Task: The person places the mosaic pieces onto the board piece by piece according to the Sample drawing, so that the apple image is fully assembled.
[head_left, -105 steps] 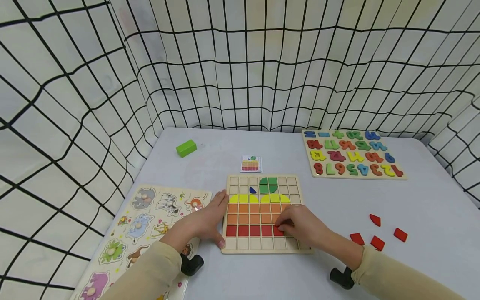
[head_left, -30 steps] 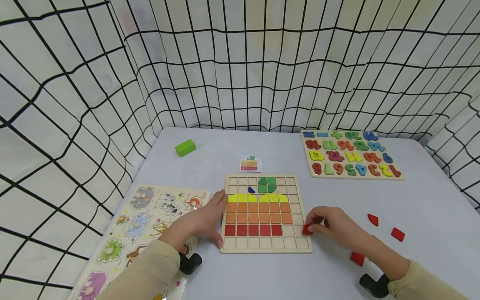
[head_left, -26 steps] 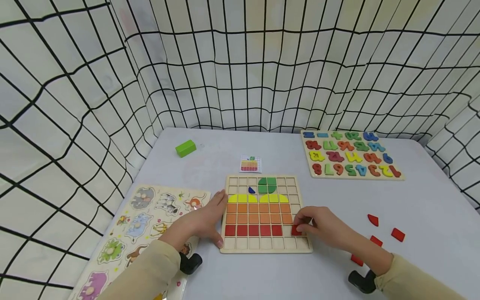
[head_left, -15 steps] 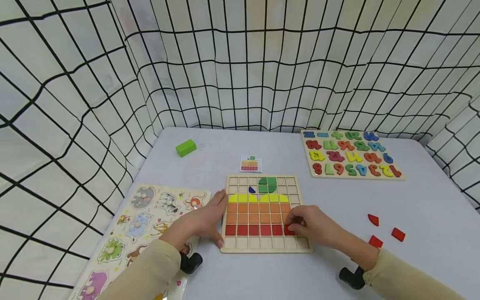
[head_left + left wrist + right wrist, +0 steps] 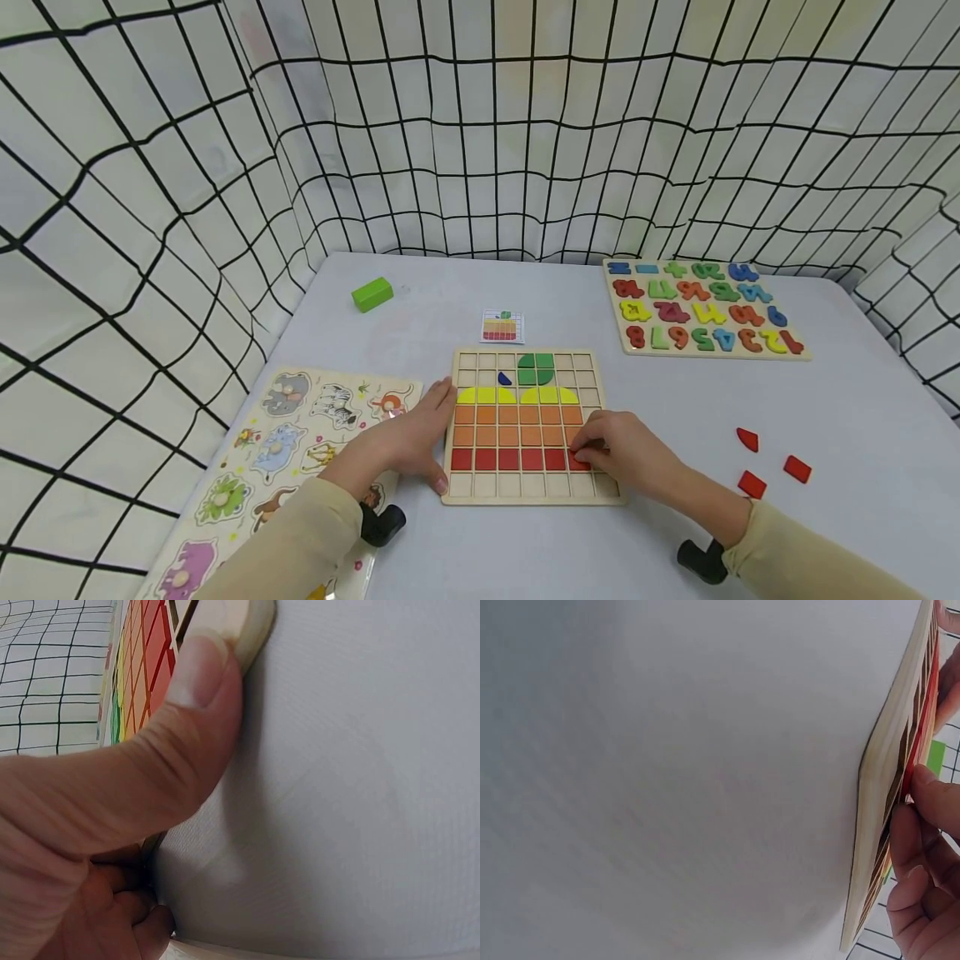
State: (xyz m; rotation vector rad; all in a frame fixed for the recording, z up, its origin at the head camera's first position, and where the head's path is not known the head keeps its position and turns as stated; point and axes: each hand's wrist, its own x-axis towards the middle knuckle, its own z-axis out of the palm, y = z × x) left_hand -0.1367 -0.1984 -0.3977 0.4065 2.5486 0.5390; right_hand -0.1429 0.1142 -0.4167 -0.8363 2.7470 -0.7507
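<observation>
A wooden grid board [image 5: 532, 492] lies at the middle of the table, partly filled with green, yellow, orange and red pieces and a small blue one. My left hand [image 5: 408, 433] rests along its left edge, fingers extended in the head view; in the left wrist view the thumb [image 5: 199, 675] presses the near corner. With thumb and fingertips, my right hand [image 5: 618, 450] pinches a red square tile [image 5: 577, 462] at the right end of the red row. That tile is partly hidden by the fingers. A small picture card [image 5: 502, 327] lies just beyond the board.
Loose red pieces lie at the right: a curved one [image 5: 747, 439], a square [image 5: 797, 468] and another square [image 5: 752, 484]. A number puzzle [image 5: 705, 356] sits back right, an animal puzzle [image 5: 315, 387] at left, a green block [image 5: 372, 294] back left. Black netting surrounds the table.
My right hand took a red tile from the right across to the board's red row, next to the tile set there earlier. My left hand has stayed at the left edge.
</observation>
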